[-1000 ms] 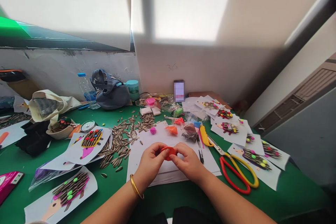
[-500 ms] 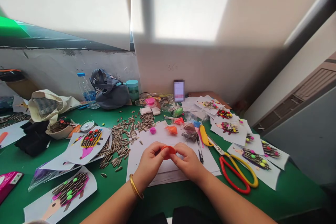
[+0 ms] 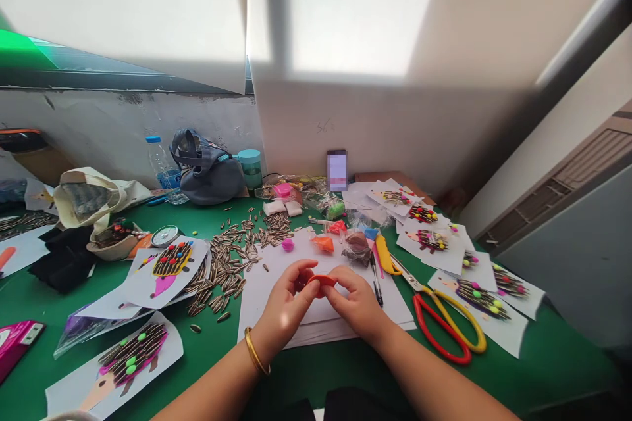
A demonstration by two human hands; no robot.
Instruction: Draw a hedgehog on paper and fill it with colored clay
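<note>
Both of my hands hold a piece of soft orange-red modelling clay (image 3: 322, 282) between their fingertips, above a stack of white paper (image 3: 261, 276). My left hand (image 3: 286, 299), with a gold bangle (image 3: 254, 352) on its wrist, pinches the clay's left end. My right hand (image 3: 355, 306) pinches the right end. Much of the clay is hidden by my fingers. A pink clay ball (image 3: 288, 245) and a bagged orange clay lump (image 3: 323, 244) lie on the paper beyond my hands.
Loose sunflower seeds (image 3: 224, 263) lie left of the paper on the green table (image 3: 316, 368). Red-and-yellow-handled scissors (image 3: 444, 322) lie to the right. Paper hedgehog crafts (image 3: 165, 273) with seed spines surround the work area. A fabric bag (image 3: 86, 200) and water bottle (image 3: 160, 163) stand behind.
The clay has gone from a rounder, disc-like piece to a narrower strip between my fingertips. My left fingers have curled and lifted slightly, and my hands have shifted a little apart.
</note>
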